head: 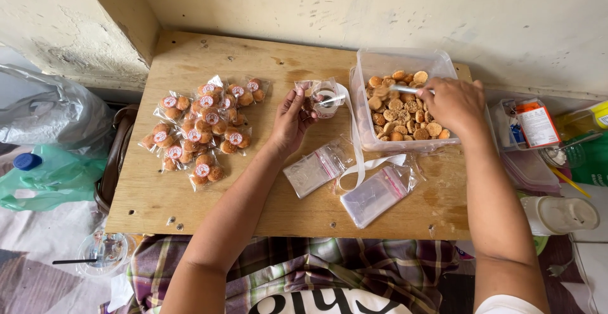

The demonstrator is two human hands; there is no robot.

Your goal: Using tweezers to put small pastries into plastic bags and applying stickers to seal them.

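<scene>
The left hand (290,119) pinched a small clear plastic bag (322,97) open above the pale wooden table (190,206). The right hand (455,104), fingers closed around a metal spoon (405,89), reached into the clear plastic tub (380,61) of round brown biscuits (405,111); filled packets (202,130) lay left.

My right hand (455,104) covers the grip of the metal tongs (405,89) and some cookies beneath it. Whether my left hand (292,119) holds a filled small bag (322,99) is unclear; my fingers hide part. Both elbows leave the bottom edge. Right of my right hand, the green packet (592,156) is cut off.
</scene>
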